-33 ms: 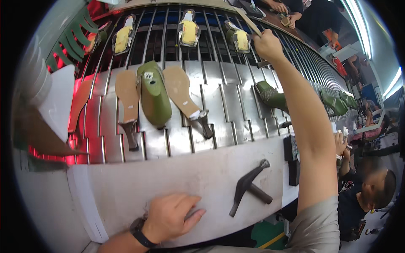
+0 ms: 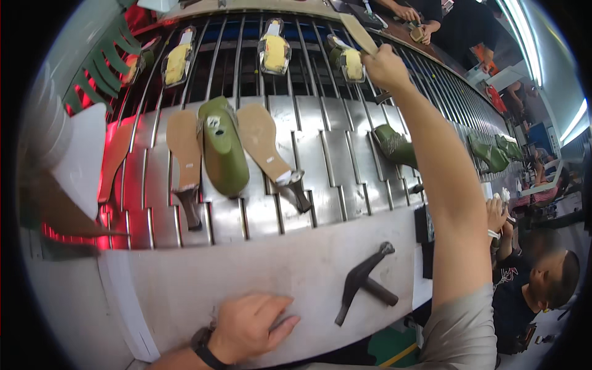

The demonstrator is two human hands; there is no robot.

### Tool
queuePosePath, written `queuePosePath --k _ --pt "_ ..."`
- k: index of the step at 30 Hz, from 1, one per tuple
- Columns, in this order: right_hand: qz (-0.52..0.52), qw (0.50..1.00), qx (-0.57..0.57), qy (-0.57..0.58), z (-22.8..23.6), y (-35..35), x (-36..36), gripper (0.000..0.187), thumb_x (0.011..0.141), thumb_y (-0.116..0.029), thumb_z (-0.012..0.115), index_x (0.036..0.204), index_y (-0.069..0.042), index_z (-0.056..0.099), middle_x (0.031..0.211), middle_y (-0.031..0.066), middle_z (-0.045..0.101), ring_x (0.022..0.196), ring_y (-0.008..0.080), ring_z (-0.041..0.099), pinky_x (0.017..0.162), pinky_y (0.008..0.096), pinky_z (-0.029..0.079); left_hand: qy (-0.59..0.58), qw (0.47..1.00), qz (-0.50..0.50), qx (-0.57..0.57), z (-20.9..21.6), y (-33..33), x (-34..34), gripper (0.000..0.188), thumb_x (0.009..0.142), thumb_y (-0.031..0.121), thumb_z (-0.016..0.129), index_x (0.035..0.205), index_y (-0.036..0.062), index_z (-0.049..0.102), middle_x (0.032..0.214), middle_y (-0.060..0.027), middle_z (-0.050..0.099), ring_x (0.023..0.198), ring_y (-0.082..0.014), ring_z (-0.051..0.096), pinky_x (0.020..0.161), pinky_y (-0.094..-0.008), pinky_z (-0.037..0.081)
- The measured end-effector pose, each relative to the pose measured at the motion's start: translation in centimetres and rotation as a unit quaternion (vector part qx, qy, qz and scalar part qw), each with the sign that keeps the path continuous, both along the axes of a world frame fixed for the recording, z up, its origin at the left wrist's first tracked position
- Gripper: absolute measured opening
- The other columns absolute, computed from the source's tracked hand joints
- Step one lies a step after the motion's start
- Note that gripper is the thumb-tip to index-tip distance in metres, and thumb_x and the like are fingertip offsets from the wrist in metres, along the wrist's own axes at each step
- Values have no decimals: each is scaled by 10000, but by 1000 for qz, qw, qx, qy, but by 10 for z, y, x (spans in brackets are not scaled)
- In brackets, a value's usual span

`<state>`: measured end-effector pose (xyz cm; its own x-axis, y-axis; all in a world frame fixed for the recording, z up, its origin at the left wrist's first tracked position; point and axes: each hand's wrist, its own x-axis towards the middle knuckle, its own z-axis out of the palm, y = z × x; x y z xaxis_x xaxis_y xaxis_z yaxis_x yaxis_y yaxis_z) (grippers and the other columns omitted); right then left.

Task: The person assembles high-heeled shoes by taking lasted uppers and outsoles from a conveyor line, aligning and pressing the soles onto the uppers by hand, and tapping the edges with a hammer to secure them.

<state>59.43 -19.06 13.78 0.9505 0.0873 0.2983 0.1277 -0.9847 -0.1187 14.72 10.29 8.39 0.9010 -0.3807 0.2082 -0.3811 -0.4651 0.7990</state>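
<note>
My right hand [image 2: 387, 68] reaches out to the far side of the roller conveyor, closed around a flat tan shoe sole [image 2: 357, 34]. A small dark piece [image 2: 383, 97] shows below that wrist; whether it belongs to the sole is unclear. Beside this hand lies a clear-wrapped shoe last with a yellow pad [image 2: 353, 65]. My left hand [image 2: 256, 327] rests on the pale worktop, fingers loosely curled and thumb apart, its palm hidden. A hammer [image 2: 362, 283] lies to its right. Ahead, a green shoe [image 2: 223, 154] lies sole up between two tan heeled soles [image 2: 184, 145] [image 2: 264, 139].
Another tan sole [image 2: 115, 163] lies at the left under red light. More yellow-padded lasts [image 2: 274, 52] lie on the far rollers. Green shoes [image 2: 394, 147] [image 2: 488, 154] stand along the right. A white panel [image 2: 86, 160] juts in at left. Co-workers [image 2: 546, 283] are at the right and far side.
The tan sole in my right hand has turned to show more of its flat face. The view has shifted slightly, so the conveyor things appear lower. My left hand stays on the worktop.
</note>
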Motion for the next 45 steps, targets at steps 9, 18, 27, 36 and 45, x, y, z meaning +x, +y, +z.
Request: queuePosePath --k 9,18,27,36,45 --pt "-108 992 -48 51 -48 56 27 696 867 -259 762 1447 -30 453 1368 279 548 1238 464 623 1009 550 540 19 999 41 -30 9 1 -10 250 862 121 817 1075 39 715 845 -124 701 714 -312 689 646 -405 561" --pt "-73 985 130 86 70 40 -168 680 839 -347 802 1373 -5 555 1201 255 688 1170 391 684 1033 572 525 5 998 49 -37 -9 5 -24 444 830 114 838 1229 10 675 988 -124 730 809 -245 719 682 -342 575" --pt "162 611 619 466 24 107 -506 698 1115 -588 403 1286 58 604 1006 186 729 701 288 764 539 345 612 -460 838 202 212 29 20 -87 1017 711 381 925 1526 24 432 1480 -174 554 1304 -353 581 1204 -663 283" --pt "177 570 732 328 -6 159 -509 553 1116 -507 491 1188 14 660 1051 126 717 876 228 754 639 376 664 -270 911 303 -70 31 74 -89 811 681 198 960 1332 -32 534 1236 -213 628 1129 -409 641 1018 -476 509" --pt "58 953 279 -99 -71 110 -444 473 942 -339 756 1243 22 699 1075 215 737 962 370 723 890 440 580 -32 918 116 -378 16 104 -63 561 934 177 696 1423 -56 547 1319 -149 693 1151 -235 699 1048 -387 529"
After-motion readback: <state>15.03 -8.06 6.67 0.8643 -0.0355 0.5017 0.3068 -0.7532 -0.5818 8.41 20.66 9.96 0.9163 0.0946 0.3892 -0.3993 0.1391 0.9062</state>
